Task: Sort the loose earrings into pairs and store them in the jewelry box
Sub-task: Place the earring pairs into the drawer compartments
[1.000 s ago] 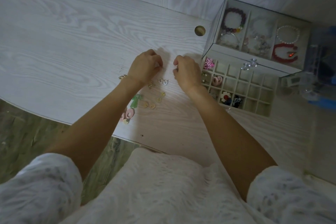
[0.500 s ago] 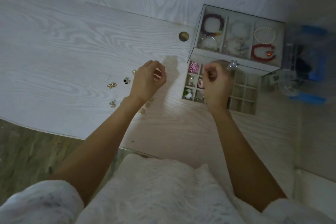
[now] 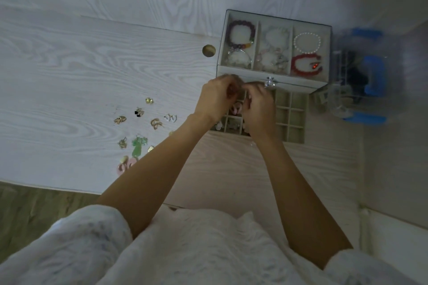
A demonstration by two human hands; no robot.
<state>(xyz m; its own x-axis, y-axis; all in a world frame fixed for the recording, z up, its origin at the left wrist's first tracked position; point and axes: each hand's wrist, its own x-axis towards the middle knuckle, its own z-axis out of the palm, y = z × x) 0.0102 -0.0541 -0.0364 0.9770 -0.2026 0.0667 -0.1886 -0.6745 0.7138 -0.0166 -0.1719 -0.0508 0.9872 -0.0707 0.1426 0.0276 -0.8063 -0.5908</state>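
The jewelry box (image 3: 301,87) sat at the upper right of the frame, its little drawer of squares (image 3: 293,118) pulled open. Both hands were over that drawer, close together. The left hand (image 3: 216,99) and the right hand (image 3: 260,109) had curled fingers, but I could not tell what they pinched. The loose earrings (image 3: 139,132) lay on the white table (image 3: 69,76), left of the middle. A clear box with blue parts (image 3: 366,76) stood at the far right.

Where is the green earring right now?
In the head view the green earring lies loose on the white table, left of the person's left forearm, just above the pink earring near the table's front edge.
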